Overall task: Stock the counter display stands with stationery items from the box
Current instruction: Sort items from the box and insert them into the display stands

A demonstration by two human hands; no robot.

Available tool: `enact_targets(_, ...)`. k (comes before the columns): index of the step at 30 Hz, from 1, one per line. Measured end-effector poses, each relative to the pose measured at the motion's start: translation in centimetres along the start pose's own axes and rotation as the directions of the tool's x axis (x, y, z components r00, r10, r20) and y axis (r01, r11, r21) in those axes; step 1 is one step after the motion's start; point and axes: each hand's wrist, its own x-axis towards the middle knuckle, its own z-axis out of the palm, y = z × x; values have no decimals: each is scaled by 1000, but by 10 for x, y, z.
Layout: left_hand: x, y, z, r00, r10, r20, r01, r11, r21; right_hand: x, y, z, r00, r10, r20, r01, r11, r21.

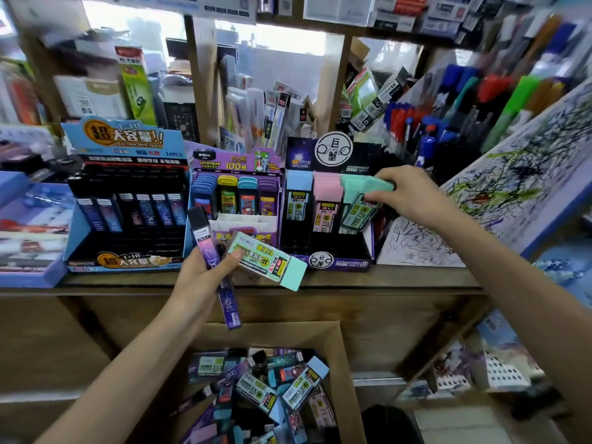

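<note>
Pinching a tilted mint case (362, 209) into the right column of the stand (339, 261), the right hand (413, 193) could topple neighbours, while the left hand (205, 272), gripping spare cases (266, 256), might drop one.

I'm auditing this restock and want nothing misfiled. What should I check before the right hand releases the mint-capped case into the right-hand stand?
1. Right hand grips the mint-capped case: ok.
2. Case is at the mint column of the purple display stand, beside the pink column: ok.
3. Case sits level with its neighbours: not ok, it is tilted.
4. Free room in that column: cannot tell, the hand hides it.
5. Left hand holds a second mint-capped case and a purple slim tube: ok.
6. Cardboard box has stock: ok.
</note>
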Motion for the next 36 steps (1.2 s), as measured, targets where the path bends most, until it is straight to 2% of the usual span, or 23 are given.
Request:
enact_targets(3,1,-3,1,1000,-13,-4,13,1000,-6,10,-8,5,997,-32,73,49,970,-236)
enact_targets(5,2,-3,2,1000,-14,-1,14,1000,-11,13,-10,7,993,-52,108,83,949,-305)
enact_targets(10,4,0,4,1000,-8,8,8,1000,-24,19,-10,10,986,-55,155,92,966,-242)
enact_targets(12,5,2,4,1000,-9,1,9,999,-33,19,-9,16,986,-51,161,95,957,-276)
enact_targets(17,7,7,5,1000,-6,3,7,999,-47,15,-3,28,996,-86,36,93,936,-341)
enact_targets(22,8,13,7,1000,0,8,0,998,-71,5,8,36,959,-273,-75,220,885,-410)
enact_targets(28,7,21,18,1000,-1,4,2,997,-81,-1,5,38,949,-307,-74,228,826,-515)
enact_targets(29,6,23,20,1000,-3,8,3,995,-103,-7,1,39,939,-326,-109,236,843,-483)
enact_targets(30,5,25,22,1000,-4,9,5,992,-124,-16,-6,42,935,-315,-162,239,898,-368)
enact_targets(31,4,26,23,1000,-6,6,7,991,-137,-28,-14,45,950,-244,-195,215,964,-156)
enact_targets(32,4,27,25,1000,-10,-2,9,991,-135,-40,-23,51,978,-132,-162,152,982,117)
enact_targets(33,3,28,26,1000,-16,-11,14,992,-124,-53,-33,58,998,-32,-49,48,924,380)
enact_targets(34,3,27,28,1000,-23,-16,21,993,-113,-64,-42,66,995,29,95,-78,815,575)
enact_targets(36,2,26,31,999,-38,-11,36,994,-108,-79,-51,85,956,91,279,-280,573,770)
